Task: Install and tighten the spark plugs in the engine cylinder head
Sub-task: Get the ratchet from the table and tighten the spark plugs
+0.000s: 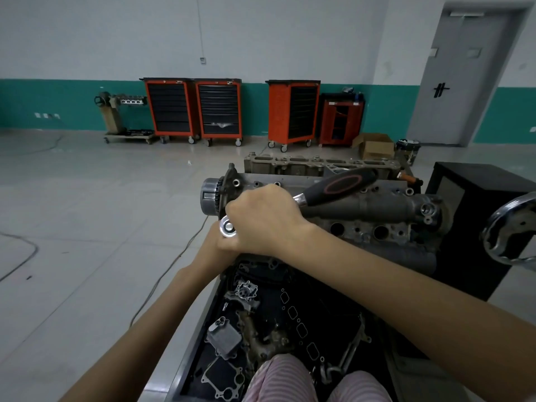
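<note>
- Loose engine parts and gaskets are lying in a dark tray [200, 338] nearest the camera.
- Left hand [213, 242] is sitting under the right, mostly hidden; cannot tell its grip.
- Right hand [261, 220] is curling its grip around the ratchet wrench [333, 190] near the chrome head, the black handle angling up and right.
- Wrench head is sitting over the left end of the cylinder head [377, 210]; spark plugs not visible.
- Orange tool carts [220, 108] are standing along the far wall.
</note>
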`<state>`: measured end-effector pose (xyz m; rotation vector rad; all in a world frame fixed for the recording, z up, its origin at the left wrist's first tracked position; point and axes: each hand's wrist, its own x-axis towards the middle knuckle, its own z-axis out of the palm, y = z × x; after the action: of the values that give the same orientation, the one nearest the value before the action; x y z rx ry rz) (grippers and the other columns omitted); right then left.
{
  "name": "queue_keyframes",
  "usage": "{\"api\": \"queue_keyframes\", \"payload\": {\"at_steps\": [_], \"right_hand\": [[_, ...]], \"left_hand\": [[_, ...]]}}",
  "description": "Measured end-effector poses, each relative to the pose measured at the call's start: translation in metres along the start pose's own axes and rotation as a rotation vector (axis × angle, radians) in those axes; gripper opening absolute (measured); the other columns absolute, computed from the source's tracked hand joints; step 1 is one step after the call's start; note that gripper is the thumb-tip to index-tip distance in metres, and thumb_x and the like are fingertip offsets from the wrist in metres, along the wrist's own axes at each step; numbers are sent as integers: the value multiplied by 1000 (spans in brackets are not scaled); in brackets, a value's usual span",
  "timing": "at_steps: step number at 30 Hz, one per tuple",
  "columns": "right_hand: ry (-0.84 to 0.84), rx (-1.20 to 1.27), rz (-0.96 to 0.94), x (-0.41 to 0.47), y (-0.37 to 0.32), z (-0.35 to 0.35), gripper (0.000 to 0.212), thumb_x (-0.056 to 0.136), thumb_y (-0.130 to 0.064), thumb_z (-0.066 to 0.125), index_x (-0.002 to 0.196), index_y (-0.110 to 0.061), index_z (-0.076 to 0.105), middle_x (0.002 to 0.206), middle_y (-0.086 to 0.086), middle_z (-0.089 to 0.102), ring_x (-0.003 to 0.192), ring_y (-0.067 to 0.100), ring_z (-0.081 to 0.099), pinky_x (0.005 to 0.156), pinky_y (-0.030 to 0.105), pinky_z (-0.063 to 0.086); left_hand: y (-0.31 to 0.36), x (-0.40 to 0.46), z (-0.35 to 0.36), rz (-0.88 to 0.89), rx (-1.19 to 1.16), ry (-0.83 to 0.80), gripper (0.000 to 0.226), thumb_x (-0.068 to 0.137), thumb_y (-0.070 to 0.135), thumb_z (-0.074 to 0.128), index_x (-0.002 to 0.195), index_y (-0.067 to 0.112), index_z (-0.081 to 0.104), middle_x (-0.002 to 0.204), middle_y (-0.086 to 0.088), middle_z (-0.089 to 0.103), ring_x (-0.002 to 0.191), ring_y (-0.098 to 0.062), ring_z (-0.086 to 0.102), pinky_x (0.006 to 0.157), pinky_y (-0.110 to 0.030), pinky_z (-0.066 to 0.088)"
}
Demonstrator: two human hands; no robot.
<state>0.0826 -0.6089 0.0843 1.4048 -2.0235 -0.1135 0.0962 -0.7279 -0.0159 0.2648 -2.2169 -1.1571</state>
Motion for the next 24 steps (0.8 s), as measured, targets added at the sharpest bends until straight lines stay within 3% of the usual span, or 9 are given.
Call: {"api": "queue_keyframes", "payload": {"at_steps": [3,5,7,11,13,15,18,22,24], "right_hand": [[-123,20,9,-2,2,21,39,78,-41,51,53,-16,35,51,-4,32,43,14,35,44,23,13],[-169,115,60,-4,8,39,32,78,-41,50,59,-15,44,60,-1,48,57,20,52,46,25,21],[-145,177,81,-4,14,50,31,79,-43,50,67,-15,49,71,2,60,64,21,55,51,27,26],[-125,245,79,-4,15,56,37,78,-46,52,59,-14,45,59,-3,49,58,20,47,47,27,21],[-193,370,143,-6,16,56,42,77,-50,52,55,-16,43,55,-6,45,58,18,48,45,26,20],[-295,549,241,-7,19,54,49,80,-58,47,57,-15,47,55,-5,48,56,14,50,46,27,25],[-345,772,387,-10,21,54,52,85,-53,46,50,-14,39,51,-2,45,50,15,43,48,28,29],[-367,956,472,-14,18,57,51,86,-50,48,51,-12,47,53,0,59,50,10,51,59,31,44],[-361,964,465,-14,17,58,52,86,-51,48,50,-13,46,49,0,53,46,11,48,52,29,40]], "left_hand": [[0,2,-1,123,56,-69,51,75,-8,56,57,34,33,47,9,43,44,10,42,45,-8,28],[2,3,-4,251,108,-111,45,71,1,54,65,41,36,62,21,57,54,11,46,50,-6,32],[2,5,-8,294,169,-139,41,70,3,52,66,42,38,59,18,56,59,12,49,53,-6,35],[4,11,-11,358,244,-203,42,67,-9,53,58,28,38,51,16,41,57,13,47,53,-6,34],[-2,13,-10,369,272,-182,45,70,-10,51,60,33,39,52,17,41,56,10,47,52,-8,34],[-6,11,-7,328,331,-133,38,77,-5,52,67,33,55,57,16,51,54,1,49,52,-9,35],[-9,5,-3,380,304,-58,25,77,5,56,97,7,71,76,-3,70,74,-10,57,62,2,34],[-8,1,0,413,262,-5,28,76,6,56,100,6,70,81,0,71,82,6,55,65,5,34],[-9,-1,3,358,199,-3,29,77,-3,57,100,7,70,78,9,68,76,11,55,62,2,37]]}}
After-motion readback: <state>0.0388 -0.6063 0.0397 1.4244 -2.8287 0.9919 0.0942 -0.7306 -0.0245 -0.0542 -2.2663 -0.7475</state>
